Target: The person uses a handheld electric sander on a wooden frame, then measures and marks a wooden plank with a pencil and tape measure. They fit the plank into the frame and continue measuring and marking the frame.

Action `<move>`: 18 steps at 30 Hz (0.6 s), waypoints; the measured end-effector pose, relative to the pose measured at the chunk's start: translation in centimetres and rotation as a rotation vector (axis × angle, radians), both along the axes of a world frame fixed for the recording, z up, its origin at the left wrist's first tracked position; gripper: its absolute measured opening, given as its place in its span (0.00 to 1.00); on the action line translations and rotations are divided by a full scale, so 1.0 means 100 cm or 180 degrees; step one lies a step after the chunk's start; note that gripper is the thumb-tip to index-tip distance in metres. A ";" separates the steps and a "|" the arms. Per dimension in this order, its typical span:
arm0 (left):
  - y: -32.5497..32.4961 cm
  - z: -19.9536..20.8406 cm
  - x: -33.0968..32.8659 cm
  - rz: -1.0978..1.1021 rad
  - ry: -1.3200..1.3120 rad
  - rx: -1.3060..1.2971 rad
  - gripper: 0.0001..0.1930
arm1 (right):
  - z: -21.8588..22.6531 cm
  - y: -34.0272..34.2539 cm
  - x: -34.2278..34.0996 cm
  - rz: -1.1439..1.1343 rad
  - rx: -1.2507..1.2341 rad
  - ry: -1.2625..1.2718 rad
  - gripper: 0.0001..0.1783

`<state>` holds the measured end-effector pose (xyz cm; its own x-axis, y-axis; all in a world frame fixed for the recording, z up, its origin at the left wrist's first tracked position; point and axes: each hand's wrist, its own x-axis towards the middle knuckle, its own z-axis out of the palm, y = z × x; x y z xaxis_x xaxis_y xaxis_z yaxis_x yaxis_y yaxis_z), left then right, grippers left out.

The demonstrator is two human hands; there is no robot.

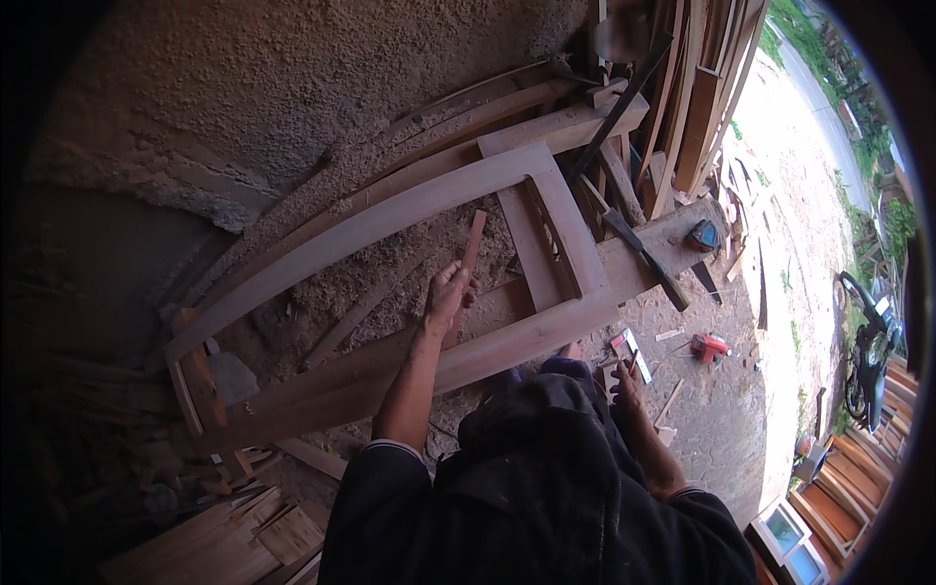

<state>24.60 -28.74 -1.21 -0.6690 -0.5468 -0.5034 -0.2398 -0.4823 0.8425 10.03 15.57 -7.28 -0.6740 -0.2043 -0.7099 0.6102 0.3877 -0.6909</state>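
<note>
My left hand [448, 296] is closed round a narrow wooden strip [475, 239], which points up and away over the opening of a large wooden frame [370, 219]. The frame lies flat on planks, with long rails and a crosspiece near its right end. Low at the right, beside my body, my right hand [629, 388] has its fingers drawn together on a thin pencil-like stick [635, 362]. Just beyond that hand is a flat white and red piece [632, 349]; whether the hand touches it I cannot tell.
On the plank at the right lie a long dark tool with a wooden end [643, 255] and a blue power tool [702, 235]. A red tool [710, 347] sits on the ground. Boards [702, 117] lean at the back right; wood shavings [366, 258] cover the space under the frame.
</note>
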 end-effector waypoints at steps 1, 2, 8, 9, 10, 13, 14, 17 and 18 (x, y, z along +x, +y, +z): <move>0.001 0.007 -0.007 -0.0001 -0.0043 -0.0138 0.09 | 0.000 0.000 0.000 -0.0012 -0.0098 -0.0067 0.30; 0.001 0.014 -0.015 0.0111 0.0183 -0.0384 0.10 | 0.001 0.000 0.000 -0.0035 -0.0149 -0.0029 0.31; -0.007 0.047 -0.043 0.0936 0.0677 -0.0370 0.09 | 0.014 -0.010 -0.009 0.0304 0.0023 0.0354 0.24; -0.005 0.046 -0.042 0.0981 0.0643 -0.0116 0.08 | 0.019 -0.013 -0.011 0.0340 -0.0001 0.0419 0.18; -0.004 0.043 -0.041 0.1013 0.0715 0.0089 0.08 | 0.024 -0.018 -0.013 0.0383 -0.0033 0.0488 0.12; 0.015 0.023 -0.029 0.0863 0.0366 0.0408 0.07 | 0.030 -0.030 -0.015 0.0386 -0.0118 0.0630 0.17; 0.017 0.015 -0.024 0.0891 0.0418 0.0384 0.07 | 0.030 -0.033 -0.014 0.0398 -0.0115 0.0671 0.18; 0.020 -0.006 -0.016 0.0978 0.0392 0.0499 0.06 | 0.023 -0.036 -0.011 0.0452 -0.0057 0.0570 0.21; 0.018 -0.011 -0.016 0.0998 0.0403 0.0483 0.06 | 0.020 -0.034 -0.009 0.0450 0.0058 0.0474 0.22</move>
<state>23.02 -26.90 -2.29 -0.5429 -0.6605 -0.5185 0.0409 -0.6376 0.7693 9.11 12.15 -5.27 -0.7373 -0.2924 -0.6091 0.4405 0.4755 -0.7615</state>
